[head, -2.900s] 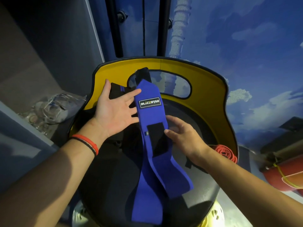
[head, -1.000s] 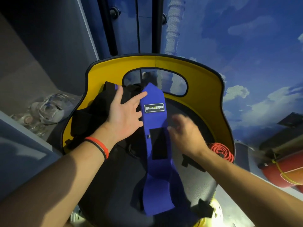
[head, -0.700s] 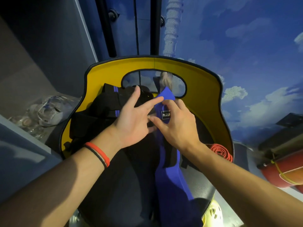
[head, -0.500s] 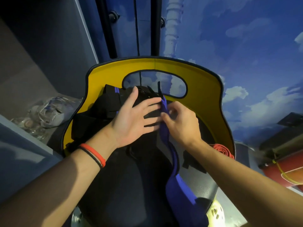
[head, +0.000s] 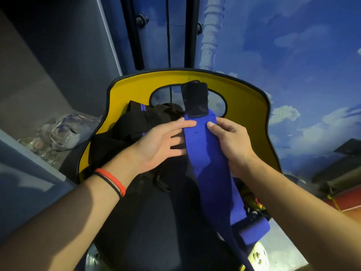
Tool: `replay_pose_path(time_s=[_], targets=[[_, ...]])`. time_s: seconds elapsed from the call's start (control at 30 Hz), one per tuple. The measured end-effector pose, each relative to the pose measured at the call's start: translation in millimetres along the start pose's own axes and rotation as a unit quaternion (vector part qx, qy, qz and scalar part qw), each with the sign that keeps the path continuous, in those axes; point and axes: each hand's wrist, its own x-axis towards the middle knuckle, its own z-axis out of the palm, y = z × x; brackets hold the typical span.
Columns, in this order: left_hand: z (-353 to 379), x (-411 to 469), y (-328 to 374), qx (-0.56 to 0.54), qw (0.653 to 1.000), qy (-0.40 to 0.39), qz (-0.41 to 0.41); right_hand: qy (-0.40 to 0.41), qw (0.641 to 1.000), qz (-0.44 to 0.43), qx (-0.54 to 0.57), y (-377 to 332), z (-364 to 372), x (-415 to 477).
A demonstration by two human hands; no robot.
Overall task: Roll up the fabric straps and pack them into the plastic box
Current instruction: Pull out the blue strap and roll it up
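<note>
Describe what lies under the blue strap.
The black seat shows beneath the blue strap. The left hand and right hand hold its edges; their fingers beneath it are covered.

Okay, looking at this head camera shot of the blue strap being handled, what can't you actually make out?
All in the head view:
The plastic box: none recognisable; the clear clutter at left is dim and blurred.
The blue strap: its lower end leaves the bottom edge.
The left hand and right hand: most fingertips are hidden behind the strap.
The black fabric pile: too dark to count straps.
</note>
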Motion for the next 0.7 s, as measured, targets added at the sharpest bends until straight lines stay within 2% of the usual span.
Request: replay_pose_path(time_s=[0.07,0.13,0.23,0.3,0.37,0.5,0.6,0.7], targets=[[-1,3,-3,-0.007,1.0,0.008,-0.001,0.004,0.999,-0.003,-0.039,2,0,2],[-8,6,-4,-0.048,0.998,0.038,-0.012,-0.002,0.987,0.019,-0.161,3,-4,2],[-21,11,-7,-0.132,0.988,0.074,-0.042,-0.09,0.922,0.058,-0.373,4,-13,-7],[-24,13,-11,-0.165,0.982,0.076,-0.055,-0.138,0.89,0.067,-0.43,7,-18,-11],[-21,15,-14,-0.185,0.979,0.068,-0.056,-0.147,0.877,0.06,-0.452,10,-20,-12],[-11,19,-10,-0.197,0.977,0.07,-0.037,-0.137,0.897,0.076,-0.413,16,-13,-11],[-10,20,-7,-0.185,0.979,0.074,-0.034,-0.129,0.942,0.145,-0.273,19,-5,-15],[-11,21,-6,-0.19,0.979,0.071,-0.034,-0.127,0.96,0.215,-0.126,21,-1,-20]])
